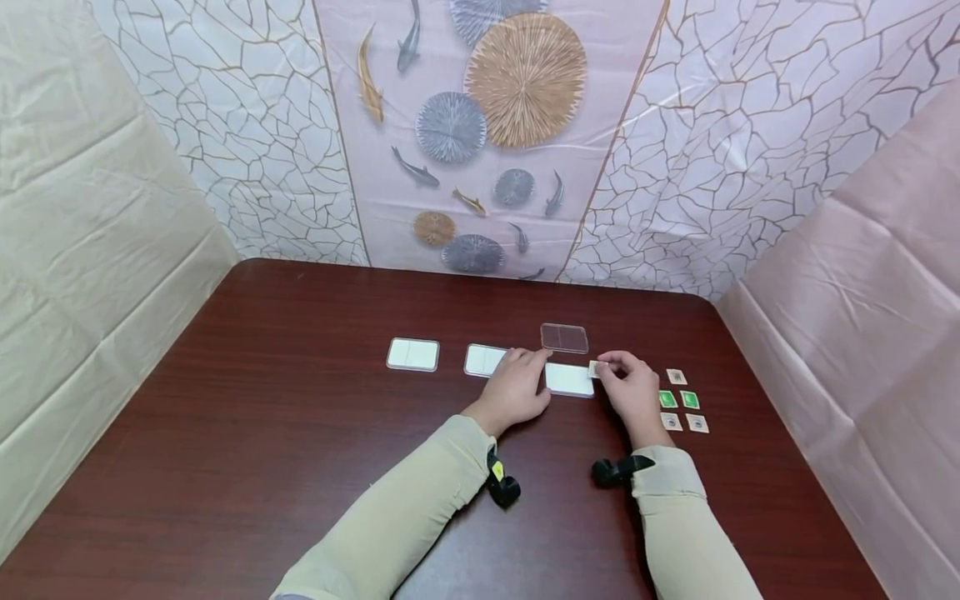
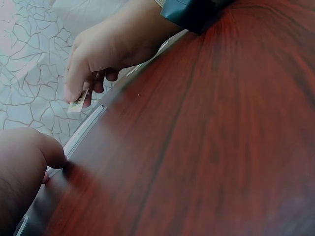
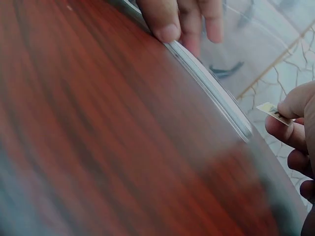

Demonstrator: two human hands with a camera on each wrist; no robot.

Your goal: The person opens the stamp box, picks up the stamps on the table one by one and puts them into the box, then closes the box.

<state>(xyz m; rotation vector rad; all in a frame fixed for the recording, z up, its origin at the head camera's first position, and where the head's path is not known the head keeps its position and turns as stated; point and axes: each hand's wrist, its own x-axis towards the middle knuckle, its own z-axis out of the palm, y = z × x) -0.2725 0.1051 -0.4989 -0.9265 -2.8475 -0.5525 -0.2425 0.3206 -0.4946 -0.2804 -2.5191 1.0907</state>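
1. Stamp (image 1: 596,368), a small pale square with a printed face, is pinched between the thumb and forefinger of the right hand (image 1: 633,392), just off the right end of the nearest white case (image 1: 568,379); the right wrist view shows it held at one corner, clear of the counter (image 1: 300,433).
2. Dark red-brown wood grain covers the counter, which carries everything and is walled in by patterned sheeting (image 1: 495,142) with fish and round discs.
3. Left hand (image 1: 517,387) lies flat between two white cases, its fingers straight and pressing down on the left edge of the nearest one; the thumb rests on the wood beside it.
4. Right hand has its fingers curled, holding only the stamp.
5. Three white cases lie in a row: the nearest by the hands, a second (image 1: 483,360) partly under the left hand, and a third (image 1: 412,353) well apart to the left.
6. Behind the nearest case lies a clear lid (image 1: 564,337), flat on the wood.
7. Beside the right hand sit five more stamps: one tan (image 1: 677,377), two green (image 1: 678,399) and two pale (image 1: 684,422), in small pairs.
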